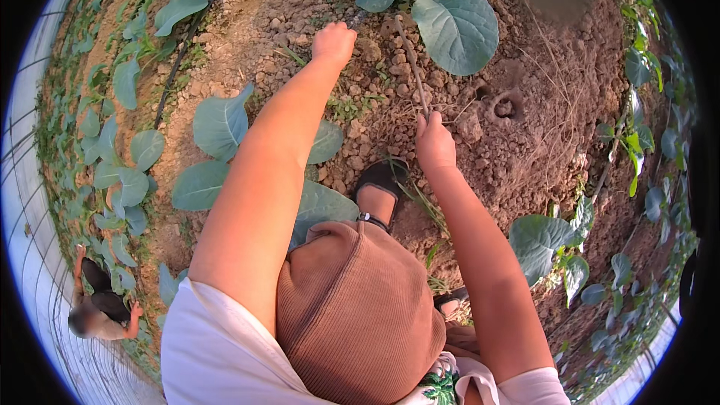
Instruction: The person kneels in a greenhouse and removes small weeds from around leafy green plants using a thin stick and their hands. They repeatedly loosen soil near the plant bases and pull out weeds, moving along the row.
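Observation:
My right hand [436, 143] grips the lower end of a thin wooden stick [412, 62], whose far end lies on the soil near a broad-leaved plant [457, 31]. To the left of that plant, my left hand [335, 44] is closed just above the crumbly soil [365, 90]; whether anything is inside the fist cannot be seen. Another broad-leaved plant [220, 126] grows partly beneath my left forearm. A small hole [506, 107] in the soil lies right of the stick, with dry stalks around it.
A black drip line [185, 59] runs along the bed on the left. Leafy plants [543, 242] stand at the right. My foot in a black shoe [382, 180] rests between my arms. Another person [104, 304] crouches at the far lower left, near a pale sheet wall [22, 180].

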A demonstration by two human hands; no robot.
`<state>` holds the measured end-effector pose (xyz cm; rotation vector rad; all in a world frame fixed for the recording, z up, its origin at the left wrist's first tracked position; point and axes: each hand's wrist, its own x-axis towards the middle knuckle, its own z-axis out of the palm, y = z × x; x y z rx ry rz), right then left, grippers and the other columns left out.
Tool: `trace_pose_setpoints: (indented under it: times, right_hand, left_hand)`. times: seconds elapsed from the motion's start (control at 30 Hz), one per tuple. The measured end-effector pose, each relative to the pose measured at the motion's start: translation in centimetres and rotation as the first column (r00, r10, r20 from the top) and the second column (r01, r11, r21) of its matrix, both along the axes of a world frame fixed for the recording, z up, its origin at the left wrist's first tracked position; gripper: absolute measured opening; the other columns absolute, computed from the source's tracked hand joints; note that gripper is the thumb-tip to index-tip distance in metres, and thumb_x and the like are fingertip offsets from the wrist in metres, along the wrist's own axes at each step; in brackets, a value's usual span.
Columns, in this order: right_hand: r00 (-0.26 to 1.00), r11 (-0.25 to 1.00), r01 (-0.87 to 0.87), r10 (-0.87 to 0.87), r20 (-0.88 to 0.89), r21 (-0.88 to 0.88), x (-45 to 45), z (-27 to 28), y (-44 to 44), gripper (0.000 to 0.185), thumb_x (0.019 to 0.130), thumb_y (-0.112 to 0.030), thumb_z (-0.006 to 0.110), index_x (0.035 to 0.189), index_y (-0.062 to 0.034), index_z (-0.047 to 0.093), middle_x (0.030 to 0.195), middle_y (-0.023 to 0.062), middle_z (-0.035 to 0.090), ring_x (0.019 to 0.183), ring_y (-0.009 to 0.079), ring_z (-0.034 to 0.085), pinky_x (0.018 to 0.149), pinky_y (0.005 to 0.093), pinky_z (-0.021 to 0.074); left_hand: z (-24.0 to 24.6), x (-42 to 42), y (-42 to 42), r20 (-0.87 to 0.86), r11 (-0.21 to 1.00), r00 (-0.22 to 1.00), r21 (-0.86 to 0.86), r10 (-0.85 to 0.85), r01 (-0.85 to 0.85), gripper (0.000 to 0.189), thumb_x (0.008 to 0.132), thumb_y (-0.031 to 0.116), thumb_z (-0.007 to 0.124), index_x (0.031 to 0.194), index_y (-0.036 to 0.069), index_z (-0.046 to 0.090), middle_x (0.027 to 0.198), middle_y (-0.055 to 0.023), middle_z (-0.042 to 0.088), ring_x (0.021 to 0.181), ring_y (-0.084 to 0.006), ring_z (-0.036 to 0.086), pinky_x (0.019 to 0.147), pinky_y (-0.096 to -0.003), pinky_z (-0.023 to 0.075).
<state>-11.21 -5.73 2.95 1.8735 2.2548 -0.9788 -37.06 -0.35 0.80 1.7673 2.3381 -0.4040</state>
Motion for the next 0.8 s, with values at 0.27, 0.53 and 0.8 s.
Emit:
trace_pose_setpoints:
  times: [0.27, 0.53, 0.8]
  right_hand:
    - [0.998, 0.998, -0.066, 0.066, -0.011, 0.002, 7.2, 1.6, -2.6, 0.03, 0.094, -0.034, 0.043, 0.095, -0.0038, 0.041, 0.07, 0.0236, 0.06, 0.065, 0.0437, 0.059, 0.055, 0.0505, 0.0472]
    - [0.991, 0.998, -0.042, 0.049, -0.123, 0.057, 6.5, 0.9, -4.8, 0.027, 0.092, -0.033, 0.047, 0.094, -0.0061, 0.042, 0.069, 0.0233, 0.059, 0.064, 0.0432, 0.058, 0.054, 0.0508, 0.0453]
    - [0.975, 0.999, 0.048, -0.045, -0.216, 0.009, 7.2, 0.5, -5.1, 0.027, 0.092, -0.031, 0.048, 0.092, -0.0049, 0.044, 0.071, 0.0221, 0.06, 0.065, 0.043, 0.057, 0.057, 0.0501, 0.0443]
  left_hand:
    - [-1.7, 0.2, -3.1, 0.039, 0.955, 0.996, 0.285, 0.079, -0.087, 0.014, 0.083, 0.01, 0.053, 0.096, 0.013, 0.059, 0.102, -0.0081, 0.052, 0.098, -0.0276, 0.054, 0.076, -0.0413, 0.0495]
    - [-1.2, -1.3, -2.2, 0.175, 0.955, 0.983, 0.281, 0.045, -0.094, 0.028, 0.087, 0.008, 0.048, 0.112, 0.016, 0.056, 0.107, -0.008, 0.051, 0.099, -0.0278, 0.053, 0.083, -0.0411, 0.0457]
    - [1.4, 1.0, 2.5, 0.177, 0.965, 0.951, -0.114, 0.254, -0.236, 0.027, 0.085, 0.008, 0.05, 0.112, 0.006, 0.055, 0.115, -0.0151, 0.052, 0.1, -0.033, 0.057, 0.08, -0.0428, 0.0498]
